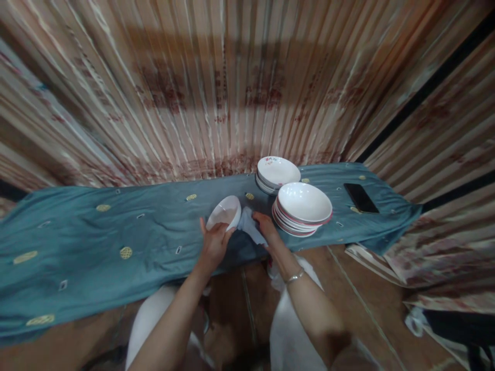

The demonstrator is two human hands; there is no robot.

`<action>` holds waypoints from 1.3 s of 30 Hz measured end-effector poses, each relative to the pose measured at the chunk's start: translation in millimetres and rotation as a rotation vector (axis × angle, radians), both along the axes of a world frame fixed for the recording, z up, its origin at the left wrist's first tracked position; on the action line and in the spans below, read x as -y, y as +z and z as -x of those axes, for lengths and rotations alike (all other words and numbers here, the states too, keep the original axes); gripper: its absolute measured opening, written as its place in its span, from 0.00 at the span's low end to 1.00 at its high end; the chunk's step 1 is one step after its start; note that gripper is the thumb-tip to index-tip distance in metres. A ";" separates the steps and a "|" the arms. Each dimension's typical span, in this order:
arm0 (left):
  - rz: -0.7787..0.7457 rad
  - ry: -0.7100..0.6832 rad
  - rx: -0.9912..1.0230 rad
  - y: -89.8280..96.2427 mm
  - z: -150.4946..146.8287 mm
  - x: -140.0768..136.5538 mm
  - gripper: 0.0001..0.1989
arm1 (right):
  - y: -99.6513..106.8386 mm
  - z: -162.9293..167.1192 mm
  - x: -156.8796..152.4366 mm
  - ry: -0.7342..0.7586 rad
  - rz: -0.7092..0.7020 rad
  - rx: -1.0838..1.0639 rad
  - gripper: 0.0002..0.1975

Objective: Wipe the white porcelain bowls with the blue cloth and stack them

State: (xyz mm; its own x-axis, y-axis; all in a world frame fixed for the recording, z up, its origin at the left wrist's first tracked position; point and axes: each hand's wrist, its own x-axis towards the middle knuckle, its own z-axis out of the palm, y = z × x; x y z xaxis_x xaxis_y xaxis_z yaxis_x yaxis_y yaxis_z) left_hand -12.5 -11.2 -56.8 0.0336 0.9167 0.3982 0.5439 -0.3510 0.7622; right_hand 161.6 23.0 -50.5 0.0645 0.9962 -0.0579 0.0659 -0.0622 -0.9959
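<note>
In the head view my left hand grips a white bowl by its near rim, tilting it over the table's front part. My right hand is closed on a pale blue-white cloth. Part of that cloth lies against the right outer side of the bowl. Just right of my right hand stands a stack of white bowls with red rims. Behind it is a shorter stack of white dishes, the top one with a small floral print.
A teal cloth with yellow pineapple prints covers the long narrow table. A black phone lies at the right. Pleated patterned curtains hang close behind and at the sides. A dark pole slants along the right.
</note>
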 end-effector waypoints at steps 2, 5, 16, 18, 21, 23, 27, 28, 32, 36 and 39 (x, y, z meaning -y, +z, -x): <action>-0.014 -0.019 -0.077 -2.8 -1.4 1.1 0.12 | 1.0 -2.0 -1.2 -0.027 -0.014 0.050 0.17; -0.039 -0.040 -0.189 -4.2 -4.2 3.1 0.11 | 5.3 0.3 4.0 -0.027 -0.040 0.108 0.20; -0.066 -0.105 -0.378 2.9 -3.6 13.7 0.08 | -12.6 -10.1 0.4 0.016 -0.022 0.160 0.15; -0.081 -0.080 -0.306 4.6 0.9 15.2 0.12 | -18.4 -10.3 -1.5 -0.004 0.006 0.126 0.15; -0.058 -0.003 -0.181 5.0 9.6 15.1 0.26 | -24.1 -6.7 -3.3 -0.034 0.034 0.091 0.14; 0.005 0.108 -0.030 2.9 15.6 12.3 0.35 | -25.7 -2.6 -3.8 -0.054 0.049 0.069 0.14; 0.209 0.327 0.558 -1.1 21.7 4.8 0.45 | -22.7 7.2 -2.4 -0.092 0.044 -0.033 0.15; 0.269 0.350 0.722 -0.4 21.5 4.2 0.45 | -20.8 9.6 -1.6 -0.092 0.040 -0.075 0.15; 0.500 0.184 1.114 11.0 18.5 10.7 0.38 | -12.5 18.8 1.9 -0.042 0.034 -0.209 0.16; 0.545 0.088 1.201 24.3 21.3 19.6 0.29 | -7.2 22.9 2.4 -0.008 0.046 -0.194 0.20; 0.516 0.122 1.202 28.5 26.4 21.7 0.29 | -2.4 18.0 -0.3 -0.073 -0.068 -0.099 0.22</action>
State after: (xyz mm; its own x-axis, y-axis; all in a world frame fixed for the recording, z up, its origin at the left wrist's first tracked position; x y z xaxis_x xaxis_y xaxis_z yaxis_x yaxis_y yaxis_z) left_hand -38.9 -32.9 -28.3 -0.1874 0.9433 -0.2741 -0.5568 0.1279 0.8208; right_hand 143.5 23.3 -53.0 0.1340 0.9910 -0.0002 -0.0349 0.0045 -0.9994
